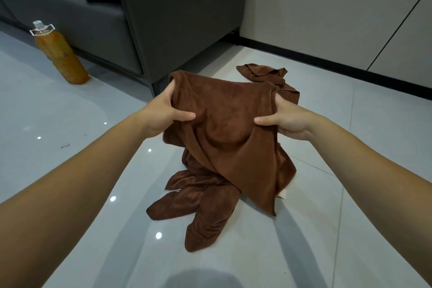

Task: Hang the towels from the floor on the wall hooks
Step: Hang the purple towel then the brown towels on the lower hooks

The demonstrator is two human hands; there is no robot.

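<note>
Head view: a brown plush towel [224, 124] is held above the glossy grey tiled floor [70, 135], with brown folds resting on the tiles below. Its upper corners are gripped by the left hand [161, 114] and the right hand [287, 119], fingers [184, 116] curled into the cloth. A second crumpled brown towel [264, 75] lies behind it.

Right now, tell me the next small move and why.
Probably lift the towel higher. The left hand and right hand grip its top edge, but its lower corner hangs near the floor, over a second towel lying there.
</note>
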